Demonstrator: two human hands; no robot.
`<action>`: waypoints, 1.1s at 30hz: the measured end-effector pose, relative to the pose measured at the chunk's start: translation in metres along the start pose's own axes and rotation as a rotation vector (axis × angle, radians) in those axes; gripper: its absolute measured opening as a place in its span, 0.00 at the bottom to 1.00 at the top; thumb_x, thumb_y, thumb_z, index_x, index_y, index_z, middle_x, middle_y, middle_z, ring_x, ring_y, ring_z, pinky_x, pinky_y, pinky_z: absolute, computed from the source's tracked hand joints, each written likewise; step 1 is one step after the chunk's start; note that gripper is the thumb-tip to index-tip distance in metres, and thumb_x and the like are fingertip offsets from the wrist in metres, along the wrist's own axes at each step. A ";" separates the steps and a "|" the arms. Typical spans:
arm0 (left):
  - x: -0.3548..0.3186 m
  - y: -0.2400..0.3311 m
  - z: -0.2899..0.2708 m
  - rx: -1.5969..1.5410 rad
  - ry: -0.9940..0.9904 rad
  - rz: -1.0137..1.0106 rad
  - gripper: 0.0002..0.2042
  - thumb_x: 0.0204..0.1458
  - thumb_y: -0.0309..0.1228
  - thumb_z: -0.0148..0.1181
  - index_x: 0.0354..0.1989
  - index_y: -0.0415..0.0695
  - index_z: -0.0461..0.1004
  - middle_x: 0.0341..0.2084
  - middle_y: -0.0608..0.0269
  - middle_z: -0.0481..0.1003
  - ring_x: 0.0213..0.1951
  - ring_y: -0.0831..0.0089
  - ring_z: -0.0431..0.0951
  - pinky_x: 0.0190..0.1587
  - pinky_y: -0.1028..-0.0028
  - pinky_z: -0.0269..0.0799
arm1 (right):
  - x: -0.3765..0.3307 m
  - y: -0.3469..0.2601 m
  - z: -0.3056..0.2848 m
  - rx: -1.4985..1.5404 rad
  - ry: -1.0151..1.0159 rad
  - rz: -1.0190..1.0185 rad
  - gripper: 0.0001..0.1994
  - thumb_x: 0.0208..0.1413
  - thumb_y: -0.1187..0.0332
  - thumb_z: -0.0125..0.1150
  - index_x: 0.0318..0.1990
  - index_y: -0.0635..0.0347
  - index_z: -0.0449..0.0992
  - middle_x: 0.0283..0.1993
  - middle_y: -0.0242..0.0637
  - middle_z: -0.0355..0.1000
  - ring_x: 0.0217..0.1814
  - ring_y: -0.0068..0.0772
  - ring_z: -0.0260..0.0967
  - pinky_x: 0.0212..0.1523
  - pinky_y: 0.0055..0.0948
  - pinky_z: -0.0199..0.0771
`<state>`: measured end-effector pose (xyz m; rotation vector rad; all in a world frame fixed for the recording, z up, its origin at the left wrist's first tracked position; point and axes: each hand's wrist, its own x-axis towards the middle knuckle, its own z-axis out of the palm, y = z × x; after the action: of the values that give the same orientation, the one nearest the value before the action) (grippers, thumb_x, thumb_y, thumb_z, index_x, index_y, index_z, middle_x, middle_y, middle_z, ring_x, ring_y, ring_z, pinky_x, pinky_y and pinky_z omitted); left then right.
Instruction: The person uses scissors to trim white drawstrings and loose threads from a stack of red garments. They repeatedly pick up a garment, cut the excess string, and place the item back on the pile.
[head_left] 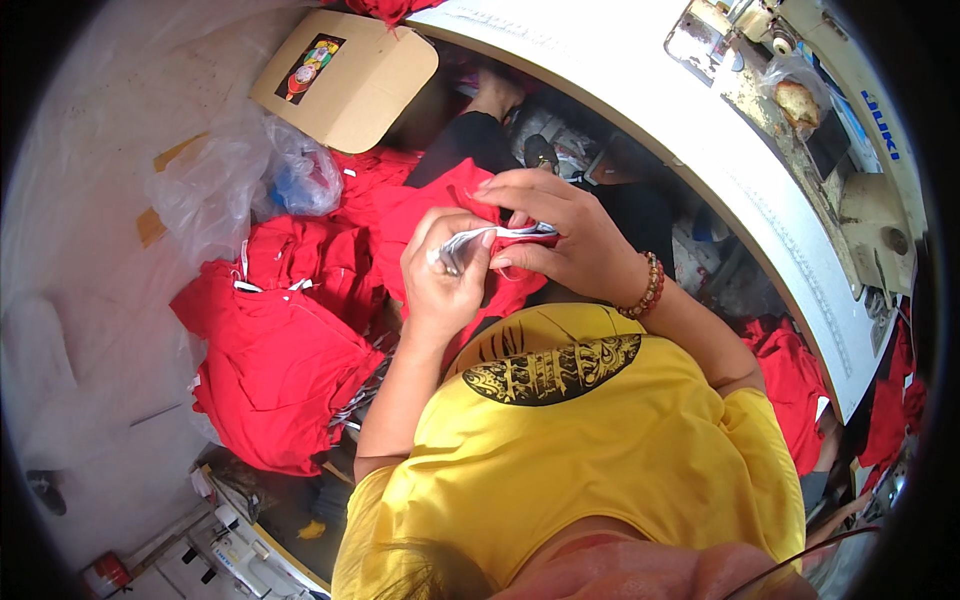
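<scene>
My left hand (445, 275) is closed around a folded bundle of thin white strips (460, 246), possibly fabric labels or tape. From the bundle a white strip runs across to my right hand (565, 225), whose thumb and fingers curl around its other end against red fabric. What exactly the right fingertips pinch is partly hidden. Under both hands a red garment (400, 235) lies over my lap. A beaded bracelet (653, 285) circles my right wrist.
A heap of red garments (285, 350) with white tags lies at left. Beyond it are clear plastic bags (215, 185) and an open cardboard box (365, 85). A white table edge (640, 110) curves along the right, carrying a sewing machine (885, 235) and bagged bread (797, 103).
</scene>
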<state>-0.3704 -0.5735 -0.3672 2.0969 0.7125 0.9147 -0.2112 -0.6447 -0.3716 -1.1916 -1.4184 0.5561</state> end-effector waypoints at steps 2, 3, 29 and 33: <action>0.001 -0.003 0.001 -0.070 -0.049 -0.058 0.03 0.48 0.21 0.60 0.29 0.35 0.73 0.26 0.57 0.74 0.29 0.71 0.75 0.33 0.75 0.70 | 0.003 0.003 -0.005 -0.034 -0.149 0.024 0.18 0.46 0.68 0.66 0.46 0.60 0.76 0.39 0.39 0.75 0.31 0.25 0.71 0.38 0.24 0.73; 0.001 -0.005 0.001 -0.105 -0.073 -0.087 0.03 0.49 0.21 0.59 0.29 0.35 0.73 0.26 0.58 0.74 0.31 0.73 0.76 0.35 0.76 0.70 | 0.003 0.006 -0.007 0.060 -0.182 0.150 0.18 0.47 0.69 0.66 0.47 0.60 0.76 0.38 0.39 0.76 0.33 0.23 0.71 0.38 0.23 0.73; -0.067 -0.042 -0.025 0.719 -0.135 -0.133 0.16 0.46 0.32 0.61 0.40 0.38 0.68 0.36 0.49 0.68 0.40 0.51 0.68 0.43 0.59 0.64 | -0.020 0.055 -0.003 0.943 0.093 0.899 0.10 0.54 0.69 0.60 0.42 0.65 0.74 0.37 0.31 0.73 0.36 0.17 0.68 0.38 0.17 0.68; -0.083 -0.043 -0.042 0.767 -0.271 -0.289 0.17 0.44 0.29 0.60 0.40 0.34 0.67 0.35 0.46 0.69 0.40 0.49 0.70 0.42 0.59 0.67 | -0.018 0.051 0.001 0.954 0.157 0.867 0.09 0.55 0.68 0.60 0.40 0.64 0.74 0.36 0.30 0.73 0.36 0.17 0.69 0.38 0.17 0.69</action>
<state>-0.4610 -0.5910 -0.4124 2.5908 1.3199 0.1821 -0.1975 -0.6414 -0.4242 -0.9475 -0.2969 1.4883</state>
